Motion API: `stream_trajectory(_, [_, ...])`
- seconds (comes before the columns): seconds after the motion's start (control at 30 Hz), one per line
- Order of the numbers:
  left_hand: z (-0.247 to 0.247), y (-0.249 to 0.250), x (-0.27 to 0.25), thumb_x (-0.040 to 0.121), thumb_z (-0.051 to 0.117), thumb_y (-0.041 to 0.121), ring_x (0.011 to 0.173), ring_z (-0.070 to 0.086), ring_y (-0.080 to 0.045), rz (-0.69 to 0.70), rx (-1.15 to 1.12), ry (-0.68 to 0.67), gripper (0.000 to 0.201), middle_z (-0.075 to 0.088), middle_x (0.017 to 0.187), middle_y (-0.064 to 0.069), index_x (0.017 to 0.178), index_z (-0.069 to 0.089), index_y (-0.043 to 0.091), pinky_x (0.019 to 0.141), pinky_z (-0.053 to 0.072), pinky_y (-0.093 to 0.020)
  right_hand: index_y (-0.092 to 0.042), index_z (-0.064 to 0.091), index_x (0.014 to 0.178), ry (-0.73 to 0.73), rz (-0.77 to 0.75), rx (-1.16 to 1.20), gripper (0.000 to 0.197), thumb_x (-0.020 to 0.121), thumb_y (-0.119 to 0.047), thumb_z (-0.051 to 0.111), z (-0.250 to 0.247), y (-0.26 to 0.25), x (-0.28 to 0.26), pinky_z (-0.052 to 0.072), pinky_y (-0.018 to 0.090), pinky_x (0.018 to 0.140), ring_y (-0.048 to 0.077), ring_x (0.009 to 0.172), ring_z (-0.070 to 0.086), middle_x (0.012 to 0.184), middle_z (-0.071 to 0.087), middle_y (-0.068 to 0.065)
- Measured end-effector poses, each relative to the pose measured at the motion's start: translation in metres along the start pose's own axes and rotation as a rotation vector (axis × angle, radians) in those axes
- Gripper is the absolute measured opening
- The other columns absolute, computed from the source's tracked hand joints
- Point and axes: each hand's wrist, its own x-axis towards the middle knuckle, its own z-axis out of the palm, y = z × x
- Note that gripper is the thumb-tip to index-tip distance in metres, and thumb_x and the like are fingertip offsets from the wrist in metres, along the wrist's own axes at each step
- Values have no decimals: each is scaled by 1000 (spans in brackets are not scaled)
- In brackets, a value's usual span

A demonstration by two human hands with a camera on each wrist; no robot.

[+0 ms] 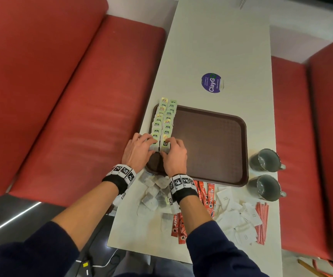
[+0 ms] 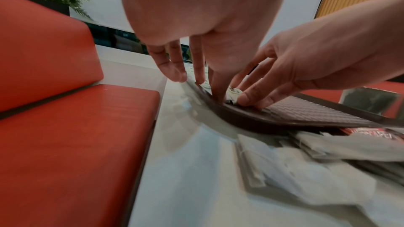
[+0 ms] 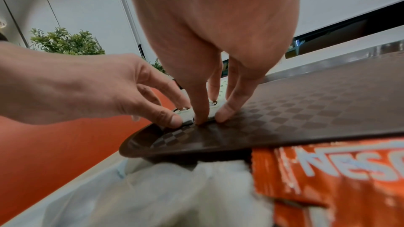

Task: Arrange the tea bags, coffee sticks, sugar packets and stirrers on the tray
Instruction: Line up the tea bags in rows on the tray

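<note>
With the left hand [image 1: 139, 150] and right hand [image 1: 174, 154] pinching the nearest tea bags [image 1: 164, 124] in two rows along the tray [image 1: 211, 140] left edge, tea-bag placement appears underway; next, probably, fetch loose tea bags [image 1: 153, 194].

A café or canteen booth is suggested: red padded benches [image 1: 65, 92] are set along both sides of a long white table [image 1: 217, 47], on which a brown serving tray [image 1: 211, 144], two grey mugs [image 1: 265, 159] and a round "ClayGo" sticker [image 1: 211, 82] are seen.
</note>
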Motion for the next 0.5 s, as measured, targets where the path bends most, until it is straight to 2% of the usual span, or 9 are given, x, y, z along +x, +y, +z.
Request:
stream_trajectory(0.13, [-1,1,7,89,86,24,113,55,-27,-8,22,-26,42,67,133,7,130,75,24,82,55,-44,-15,67,134,21,2,-2,43,94,-5,81,2,0,7,57,45,103,31,122,65,141,60,8])
stream_trajectory(0.5, [-3,3,22,89,86,21,115,55,-27,-36,13,-35,42,67,135,7,129,75,24,83,55,-46,-15,64,128,54,-2,3,40,93,-5,81,6,-3,24,60,50,99,34,119,67,134,65,11])
